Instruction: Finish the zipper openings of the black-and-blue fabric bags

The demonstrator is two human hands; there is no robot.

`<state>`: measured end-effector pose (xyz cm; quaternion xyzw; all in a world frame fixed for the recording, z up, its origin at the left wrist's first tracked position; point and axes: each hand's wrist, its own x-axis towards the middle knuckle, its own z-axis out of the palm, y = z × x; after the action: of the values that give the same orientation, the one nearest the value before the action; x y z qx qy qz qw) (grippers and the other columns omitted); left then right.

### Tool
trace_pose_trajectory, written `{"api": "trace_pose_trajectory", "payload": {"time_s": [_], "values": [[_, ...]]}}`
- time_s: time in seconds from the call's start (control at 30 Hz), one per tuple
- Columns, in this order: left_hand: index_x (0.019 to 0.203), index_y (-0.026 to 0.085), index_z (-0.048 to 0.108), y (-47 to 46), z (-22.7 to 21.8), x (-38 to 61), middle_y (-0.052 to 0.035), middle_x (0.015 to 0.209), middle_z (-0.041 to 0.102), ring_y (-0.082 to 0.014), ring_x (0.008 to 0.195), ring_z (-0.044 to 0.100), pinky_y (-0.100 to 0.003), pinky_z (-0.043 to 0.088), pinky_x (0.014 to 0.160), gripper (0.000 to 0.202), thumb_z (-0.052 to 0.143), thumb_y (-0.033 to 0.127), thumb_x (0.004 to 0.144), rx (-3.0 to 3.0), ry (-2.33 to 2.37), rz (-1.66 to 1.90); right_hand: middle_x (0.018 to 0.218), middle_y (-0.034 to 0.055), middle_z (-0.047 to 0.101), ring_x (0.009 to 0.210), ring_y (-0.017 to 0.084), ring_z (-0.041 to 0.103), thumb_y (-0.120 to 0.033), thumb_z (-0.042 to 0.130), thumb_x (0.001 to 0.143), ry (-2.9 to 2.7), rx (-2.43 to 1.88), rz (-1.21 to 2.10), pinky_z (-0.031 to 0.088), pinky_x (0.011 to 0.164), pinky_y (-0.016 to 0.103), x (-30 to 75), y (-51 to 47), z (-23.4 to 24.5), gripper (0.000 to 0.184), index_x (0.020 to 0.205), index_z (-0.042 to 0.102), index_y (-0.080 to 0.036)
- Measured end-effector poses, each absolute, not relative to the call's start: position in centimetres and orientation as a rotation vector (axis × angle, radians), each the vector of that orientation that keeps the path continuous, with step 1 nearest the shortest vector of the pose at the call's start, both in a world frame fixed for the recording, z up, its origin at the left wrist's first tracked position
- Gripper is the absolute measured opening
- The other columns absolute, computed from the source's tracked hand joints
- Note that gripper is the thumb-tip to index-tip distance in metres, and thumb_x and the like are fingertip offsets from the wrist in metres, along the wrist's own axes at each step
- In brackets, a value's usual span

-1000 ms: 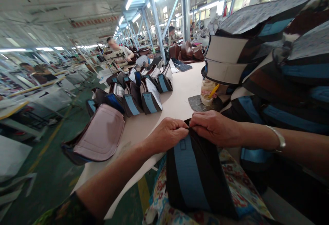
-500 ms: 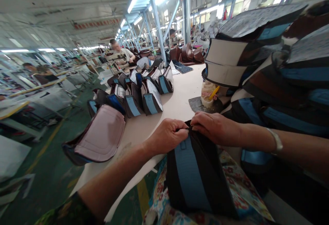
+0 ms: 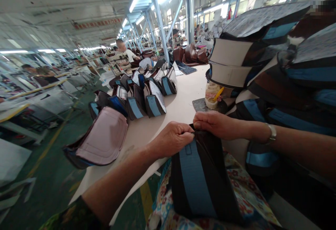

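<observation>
Left hand: the left hand (image 3: pixel 172 139) is closed, fingertips pinching the top edge of the dark bag (image 3: pixel 210 184) just above its blue strap (image 3: pixel 193 181)
Right hand: the right hand (image 3: pixel 214 125) is closed over the same top edge, touching the left; a bracelet (image 3: pixel 271 133) sits on the wrist
Dark bag: stands upright on the floral cloth (image 3: pixel 244 195) over the lap, at the near edge of the table (image 3: pixel 183 107)
Behind the hands: a jar (image 3: pixel 211 96) with a yellow stick in it; a tall stack of bags (image 3: pixel 278 69) to the right
Left side: a pink panel (image 3: pixel 102 140) overhangs the table edge; a row of bags (image 3: pixel 143 98) stands beyond it
</observation>
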<state>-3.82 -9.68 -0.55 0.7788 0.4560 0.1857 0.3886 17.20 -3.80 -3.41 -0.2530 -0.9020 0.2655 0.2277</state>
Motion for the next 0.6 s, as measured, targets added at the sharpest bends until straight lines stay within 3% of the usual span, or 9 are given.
{"api": "trace_pose_trajectory", "payload": {"time_s": [0.1, 0.17, 0.23, 0.33, 0.5, 0.6], "values": [[0.066, 0.016, 0.052, -9.6, -0.8, -4.1, 0.0061, 0.059, 0.035, -0.0080, 0.055, 0.031, -0.023, 0.023, 0.050, 0.019, 0.045, 0.020, 0.083, 1.883, 1.183, 0.454, 0.081, 0.0026, 0.059, 0.072, 0.012, 0.052, -0.034, 0.040, 0.101, -2.412, -0.614, 0.957, 0.040, 0.066, 0.024, 18.1, -3.6, -2.9, 0.026, 0.096, 0.056, -0.014], [0.067, 0.016, 0.054, -9.5, -0.9, -4.2, 0.0061, 0.059, 0.035, -0.0082, 0.054, 0.030, -0.024, 0.023, 0.049, 0.019, 0.045, 0.021, 0.083, 1.859, 1.177, 0.449, 0.086, 0.0033, 0.060, 0.075, 0.013, 0.053, -0.031, 0.050, 0.097, -2.471, -0.533, 0.897, 0.041, 0.068, 0.024, 18.5, -3.9, -2.7, 0.021, 0.106, 0.056, -0.013], [0.066, 0.015, 0.054, -9.5, -0.9, -4.2, 0.0059, 0.059, 0.036, -0.0084, 0.055, 0.031, -0.023, 0.024, 0.050, 0.019, 0.045, 0.020, 0.083, 1.888, 1.164, 0.465, 0.086, 0.0039, 0.059, 0.077, 0.013, 0.053, -0.023, 0.056, 0.092, -2.552, -0.432, 0.725, 0.041, 0.070, 0.025, 18.6, -4.3, -2.5, 0.015, 0.103, 0.058, -0.013], [0.066, 0.015, 0.055, -9.4, -0.7, -4.1, 0.0055, 0.060, 0.038, -0.0087, 0.057, 0.034, -0.023, 0.025, 0.052, 0.019, 0.046, 0.018, 0.082, 1.939, 1.160, 0.476, 0.087, 0.0061, 0.058, 0.075, 0.014, 0.053, -0.013, 0.052, 0.090, -2.665, -0.410, 0.436, 0.039, 0.068, 0.026, 18.1, -5.1, -2.4, 0.011, 0.098, 0.059, -0.011], [0.062, 0.016, 0.050, -9.5, -0.5, -3.9, 0.0056, 0.060, 0.037, -0.0090, 0.058, 0.035, -0.023, 0.026, 0.053, 0.019, 0.046, 0.016, 0.081, 1.997, 1.176, 0.475, 0.085, 0.0082, 0.057, 0.064, 0.016, 0.050, -0.009, 0.047, 0.089, -2.921, -0.520, -0.019, 0.034, 0.056, 0.028, 17.0, -5.6, -2.4, 0.011, 0.092, 0.057, -0.011], [0.062, 0.016, 0.048, -9.5, -0.6, -3.9, 0.0056, 0.060, 0.036, -0.0091, 0.059, 0.034, -0.023, 0.025, 0.053, 0.020, 0.045, 0.017, 0.082, 2.008, 1.187, 0.472, 0.085, 0.0091, 0.058, 0.063, 0.016, 0.050, -0.008, 0.044, 0.089, -2.940, -0.601, -0.069, 0.033, 0.056, 0.028, 16.6, -5.6, -2.6, 0.013, 0.092, 0.057, -0.011]]}}
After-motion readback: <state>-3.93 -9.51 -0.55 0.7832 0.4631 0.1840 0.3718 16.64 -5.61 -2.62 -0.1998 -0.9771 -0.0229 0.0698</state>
